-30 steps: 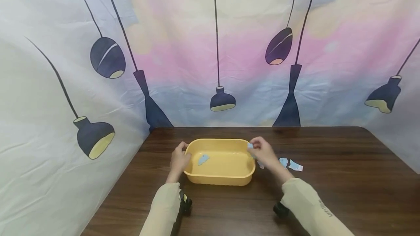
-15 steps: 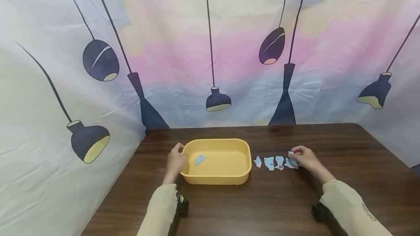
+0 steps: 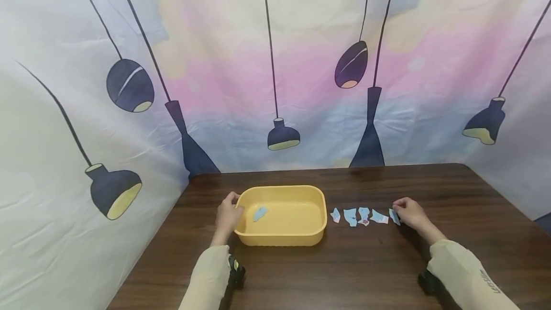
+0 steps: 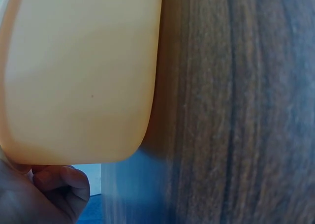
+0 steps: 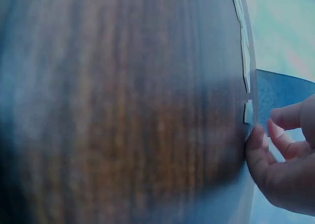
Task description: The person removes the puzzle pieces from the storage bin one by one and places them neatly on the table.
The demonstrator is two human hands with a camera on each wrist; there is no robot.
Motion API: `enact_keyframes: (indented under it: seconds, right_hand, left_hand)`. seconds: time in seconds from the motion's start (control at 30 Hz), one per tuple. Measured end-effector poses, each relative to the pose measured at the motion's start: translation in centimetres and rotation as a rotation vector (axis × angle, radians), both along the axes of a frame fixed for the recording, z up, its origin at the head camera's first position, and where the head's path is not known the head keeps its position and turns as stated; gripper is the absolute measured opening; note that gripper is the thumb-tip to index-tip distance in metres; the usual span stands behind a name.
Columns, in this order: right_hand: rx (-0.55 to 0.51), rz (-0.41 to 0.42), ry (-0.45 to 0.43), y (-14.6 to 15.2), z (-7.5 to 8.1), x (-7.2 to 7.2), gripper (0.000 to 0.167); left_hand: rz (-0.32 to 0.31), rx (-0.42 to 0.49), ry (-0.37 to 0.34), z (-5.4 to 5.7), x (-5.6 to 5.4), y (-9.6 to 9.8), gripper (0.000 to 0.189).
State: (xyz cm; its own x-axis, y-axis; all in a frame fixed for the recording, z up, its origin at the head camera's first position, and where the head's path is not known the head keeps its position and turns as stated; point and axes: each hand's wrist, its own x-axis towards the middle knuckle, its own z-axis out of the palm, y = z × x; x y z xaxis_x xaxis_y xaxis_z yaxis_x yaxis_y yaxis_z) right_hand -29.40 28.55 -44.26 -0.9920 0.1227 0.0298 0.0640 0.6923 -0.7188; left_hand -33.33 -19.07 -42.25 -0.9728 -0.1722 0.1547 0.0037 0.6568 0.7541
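Note:
My left hand (image 3: 228,215) grips the left end of a yellow plastic basin (image 3: 281,240), its thumb at the rim and its fingers curled behind the wall. Inside the basin, toward the left, lies one light blue puzzle piece (image 3: 260,214). To the basin's right, several flat, irregular light blue puzzle pieces (image 3: 350,217) form a row on the table. My right hand (image 3: 411,214) is at the rightmost piece (image 3: 394,216), fingertips right at its upper edge. In the right wrist view that piece (image 5: 248,112) lies on the table, beside the slightly parted thumb and fingers.
The dark wooden table (image 3: 344,276) spreads out in front of and to the right of the basin. A cloth backdrop (image 3: 224,85) printed with hanging lamps stands behind the table and along its left side.
My right hand has moved right from the basin's right rim, carrying a light blue puzzle piece to the row's right end, where it now lies. The left hand has kept its grip on the basin.

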Motion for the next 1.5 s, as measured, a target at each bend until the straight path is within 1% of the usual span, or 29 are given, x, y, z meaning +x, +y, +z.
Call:
enact_keyframes:
  seconds: [0.17,0.23,0.3,0.4,0.5,0.6,0.67,0.83,0.9,0.97,1.07,1.17,1.33,1.5]
  right_hand:
    - [0.067,-0.041,0.063,-0.3,0.3,0.1,0.033]
    - [0.068,-0.052,0.091,-0.7,0.6,0.0,0.034]
    - [0.055,-0.064,0.119,-1.4,1.0,0.0,0.035]
    - [0.006,-0.085,0.156,-3.0,1.7,-0.1,0.038]
    - [-0.052,-0.094,0.192,-5.0,2.4,-0.2,0.038]
    - [-0.107,-0.077,0.232,-7.6,2.9,-0.5,0.035]
    - [-0.141,-0.054,0.254,-9.6,3.1,-0.7,0.032]
    - [-0.241,0.033,0.292,-15.0,3.7,-1.1,0.025]
    - [-0.276,0.075,0.303,-17.2,3.7,-1.2,0.022]
    - [-0.31,0.127,0.302,-19.2,3.5,-1.3,0.021]
    - [-0.358,0.218,0.276,-22.0,3.1,-1.1,0.02]
    - [-0.369,0.29,0.257,-24.2,2.8,-0.9,0.02]
    - [-0.336,0.391,0.233,-26.9,2.5,-1.3,0.025]
    - [-0.321,0.443,0.187,-28.5,2.4,-2.2,0.026]
  left_hand:
    - [0.003,0.003,-0.007,-0.1,0.1,0.1,0.034]
    - [0.01,0.002,-0.01,-0.1,0.2,0.1,0.034]
    - [0.014,-0.002,-0.011,0.0,0.2,0.1,0.035]
    - [0.018,-0.005,-0.006,0.0,0.2,0.1,0.035]
    - [0.017,-0.009,0.0,0.0,0.1,0.4,0.035]
    - [0.017,-0.017,0.007,0.1,0.1,0.6,0.034]
    - [0.014,-0.023,0.011,0.0,0.1,0.7,0.033]
    - [0.033,-0.03,0.014,-0.1,0.1,0.8,0.031]
    - [0.037,-0.03,0.017,-0.1,0.1,0.7,0.032]
    - [0.045,-0.031,0.018,-0.1,0.2,0.6,0.031]
    - [0.052,-0.032,0.016,-0.1,0.5,0.4,0.031]
    - [0.057,-0.045,0.019,-0.1,0.6,0.2,0.032]
    - [0.061,-0.065,0.035,-0.1,0.5,0.5,0.033]
    - [0.055,-0.067,0.039,-0.1,0.4,0.8,0.034]
